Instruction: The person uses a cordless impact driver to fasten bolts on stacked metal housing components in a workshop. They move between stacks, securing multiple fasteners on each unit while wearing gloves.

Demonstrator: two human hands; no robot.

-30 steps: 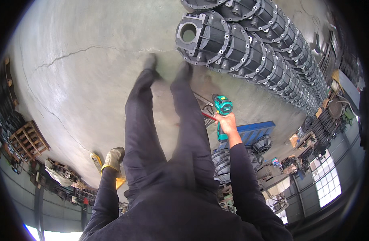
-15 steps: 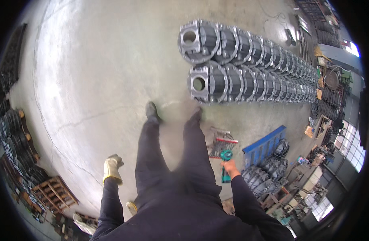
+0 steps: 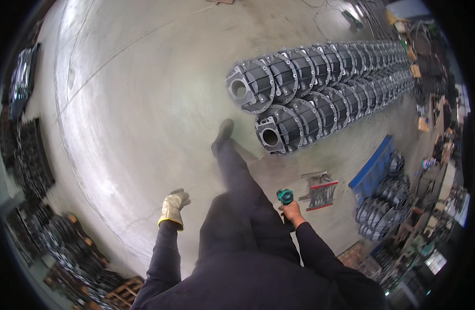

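left hand [image 3: 173, 207]: gloved, released, fingers loosely bent, above the concrete floor [image 3: 144, 113]. right hand [image 3: 292, 212]: bare, grasping the green drill [image 3: 285, 196] by its handle, left of a red-edged metal frame [image 3: 321, 195] in view. broad floor room between dark stacked parts [image 3: 33, 155] along the left edge and two rows of grey castings [image 3: 289, 124] reaching toward the right edge; narrower strip separates frame and blue panel [image 3: 371, 168].

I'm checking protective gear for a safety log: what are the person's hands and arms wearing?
The left hand wears a pale cream work glove with a yellow-edged cuff; the right hand is bare. Both arms are in long, dark sleeves, with no markings that I can make out.
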